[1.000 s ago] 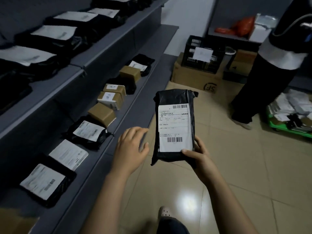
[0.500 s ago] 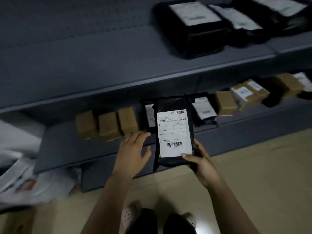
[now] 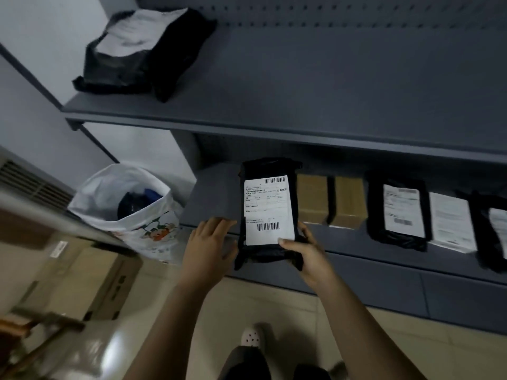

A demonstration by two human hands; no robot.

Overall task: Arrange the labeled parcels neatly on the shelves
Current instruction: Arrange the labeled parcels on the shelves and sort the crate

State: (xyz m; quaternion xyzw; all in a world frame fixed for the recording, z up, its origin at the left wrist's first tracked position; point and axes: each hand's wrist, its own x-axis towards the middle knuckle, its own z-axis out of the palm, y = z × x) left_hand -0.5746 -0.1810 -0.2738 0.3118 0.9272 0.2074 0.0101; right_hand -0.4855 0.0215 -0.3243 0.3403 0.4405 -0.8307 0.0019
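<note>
The right hand (image 3: 304,250) grips the parcel (image 3: 267,212) by its lower right corner: the thumb lies curled over the bottom corner of the white label (image 3: 270,229), and the fingers wrap round behind the black wrapping. The parcel stands nearly upright in mid-view, label and barcodes facing the camera. Its top half is in front of the left end of the lower shelf (image 3: 214,198) and its bottom end hangs past the shelf's front lip; whether it touches the shelf I cannot tell. At 9 o'clock of the parcel the left hand (image 3: 208,242) is spread, fingers straight and apart, holding nothing, palm down over the shelf's front edge. Its thumb comes close to the parcel's lower left edge, but contact cannot be made out. At 3 o'clock of the parcel, on the same shelf, two brown cardboard boxes (image 3: 312,198) stand side by side, the nearer just beside the parcel. Further along lie a black labelled bag (image 3: 397,212), a flat white envelope (image 3: 450,220) against it, and a second black bag (image 3: 493,229) cut by the picture's edge. The upper shelf (image 3: 329,86) runs across at 12 o'clock, and a bulky black bag (image 3: 142,56), blurred, lies at its left end, at 11 o'clock. On the tiled floor (image 3: 411,349) at 9 o'clock stands an open white sack (image 3: 129,204) with dark things inside, and at 8 o'clock a large carton (image 3: 82,278). At 6 o'clock a pale shoe (image 3: 251,335) shows between the forearms.
</note>
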